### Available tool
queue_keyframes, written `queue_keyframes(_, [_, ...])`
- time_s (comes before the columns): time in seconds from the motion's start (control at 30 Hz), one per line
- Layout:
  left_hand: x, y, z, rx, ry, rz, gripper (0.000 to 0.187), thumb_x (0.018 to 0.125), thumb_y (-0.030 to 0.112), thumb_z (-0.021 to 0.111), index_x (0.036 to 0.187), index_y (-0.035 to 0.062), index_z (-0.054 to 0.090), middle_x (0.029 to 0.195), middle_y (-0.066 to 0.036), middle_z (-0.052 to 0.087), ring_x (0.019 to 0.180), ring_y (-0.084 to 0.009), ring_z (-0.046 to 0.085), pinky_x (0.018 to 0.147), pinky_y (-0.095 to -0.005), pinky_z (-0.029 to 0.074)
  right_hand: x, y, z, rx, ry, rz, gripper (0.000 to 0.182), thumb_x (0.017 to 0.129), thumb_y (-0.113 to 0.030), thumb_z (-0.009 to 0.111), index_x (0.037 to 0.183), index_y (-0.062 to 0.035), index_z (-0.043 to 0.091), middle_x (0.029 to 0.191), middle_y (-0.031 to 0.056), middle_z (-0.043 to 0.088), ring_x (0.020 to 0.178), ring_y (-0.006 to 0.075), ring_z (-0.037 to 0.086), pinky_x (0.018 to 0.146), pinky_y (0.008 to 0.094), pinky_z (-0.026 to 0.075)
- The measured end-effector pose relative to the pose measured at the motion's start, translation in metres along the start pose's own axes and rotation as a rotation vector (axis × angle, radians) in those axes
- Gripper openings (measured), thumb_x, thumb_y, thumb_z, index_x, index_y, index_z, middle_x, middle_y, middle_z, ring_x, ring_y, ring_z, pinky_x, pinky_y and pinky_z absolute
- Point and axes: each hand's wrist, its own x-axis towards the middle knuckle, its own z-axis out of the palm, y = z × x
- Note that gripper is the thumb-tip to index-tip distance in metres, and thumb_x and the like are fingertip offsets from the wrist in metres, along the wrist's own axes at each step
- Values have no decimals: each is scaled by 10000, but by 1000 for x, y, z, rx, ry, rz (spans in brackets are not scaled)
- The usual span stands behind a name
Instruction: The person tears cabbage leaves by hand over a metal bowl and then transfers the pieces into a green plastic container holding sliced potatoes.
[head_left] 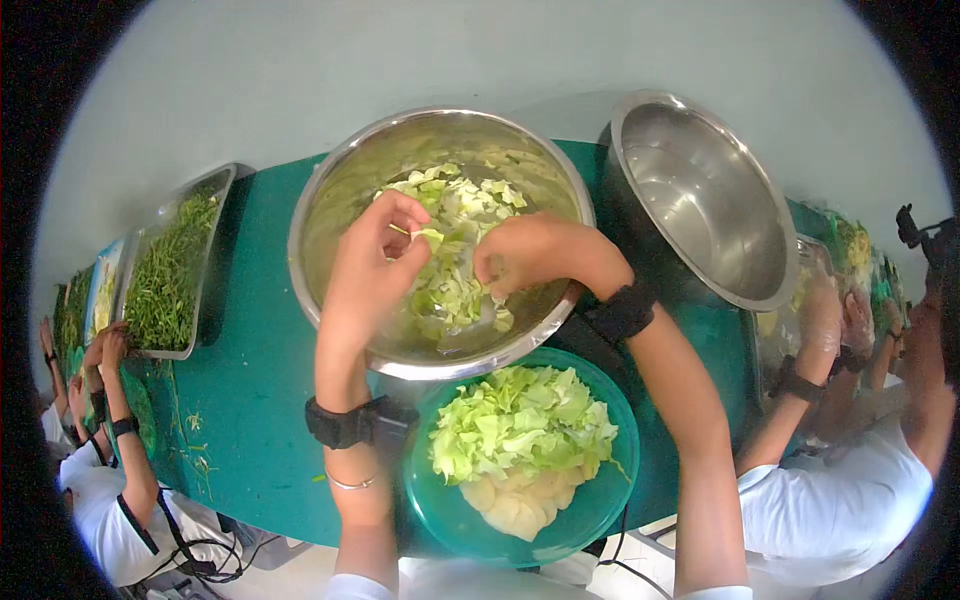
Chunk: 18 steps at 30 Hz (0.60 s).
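Observation:
Both of my hands are over a large steel bowl (335, 190) with torn pale-green cabbage leaves (455, 305) in its bottom. Between the thumb and fingers of my left hand (378, 262) is a small piece of cabbage leaf (431, 238). My right hand (545, 252) is closed, fingers curled down above the leaves; what they pinch, if anything, is mostly hidden. Nearer to me, a green plastic bowl (432, 525) holds a heap of torn cabbage (520, 420) beside pale round slices (520, 505), perhaps potato.
A second steel bowl (700, 190) stands tilted at the right. At the left lies a metal tray of chopped green stalks (172, 275), with scraps on the green table (255, 420). Co-workers' hands (108, 345) work at the left, and a co-worker's arm (800, 375) reaches in at the right.

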Motion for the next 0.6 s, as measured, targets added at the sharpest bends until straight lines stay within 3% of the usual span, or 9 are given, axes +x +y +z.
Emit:
queue_keyframes(0.07, [-2, 0, -1, 3, -3, 4, 176, 763, 11, 570, 935, 44, 551, 830, -25, 554, 653, -74, 522, 622, -229, 429, 2, -3, -1, 60, -17, 32, 173, 649, -220, 699, 782, -113, 672, 818, 75, 655, 814, 261, 634, 704, 368, 498])
queue_keyframes(0.17, [0, -3, -1, -2, -12, 16, 169, 764, 14, 565, 933, 33, 555, 827, -30, 553, 642, -77, 521, 616, -229, 425, 2, -2, -2, 103, 34, 13, 155, 662, -241, 699, 742, -111, 676, 805, 72, 658, 799, 253, 636, 698, 364, 494])
queue_keyframes(0.27, [1, -3, 0, -22, -38, -15, 162, 765, 5, 560, 926, 21, 559, 817, -33, 553, 637, -81, 525, 612, -231, 424, 1, -4, -2, 91, -22, 44, 161, 730, -256, 667, 819, -122, 676, 844, 72, 660, 840, 247, 625, 740, 363, 484])
queue_keyframes(0.6, [1, 1, 0, 0, -64, -12, 141, 793, -22, 583, 925, 18, 549, 789, -24, 560, 661, -86, 561, 603, -230, 419, 4, -6, -9, 94, -155, 45, 163, 747, -262, 659, 827, -121, 673, 886, 70, 643, 861, 233, 621, 738, 353, 484])
